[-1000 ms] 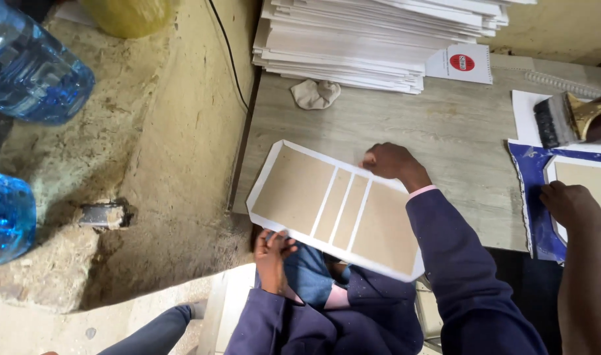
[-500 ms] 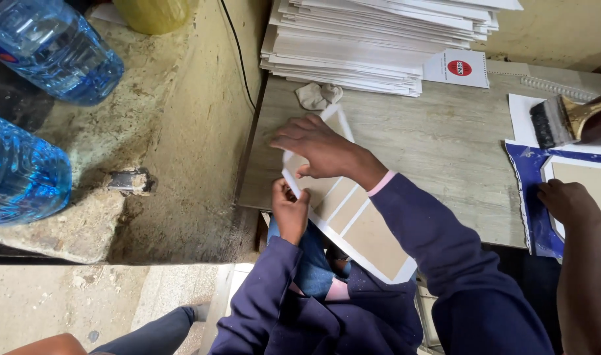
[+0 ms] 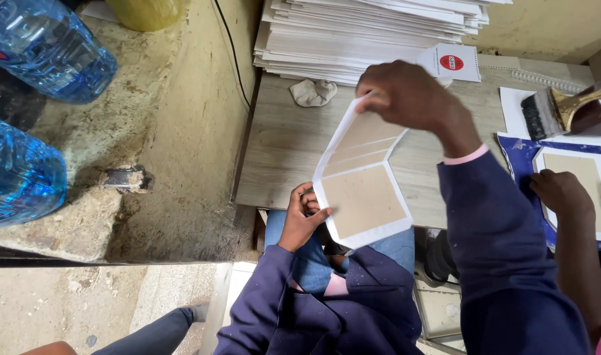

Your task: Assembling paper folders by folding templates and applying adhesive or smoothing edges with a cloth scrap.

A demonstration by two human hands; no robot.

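Hands (image 3: 303, 217) (image 3: 409, 95) are pinching a folded white-and-tan card cover (image 3: 361, 184) over a grey wood-grain counter (image 3: 284, 148), white board stacks (image 3: 366, 36) lying beside a rough concrete ledge (image 3: 162, 138).

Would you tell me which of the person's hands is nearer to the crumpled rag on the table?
The right hand, gripping the folded card's top edge just right of the rag. The left hand holds the card's lower edge, farther below.
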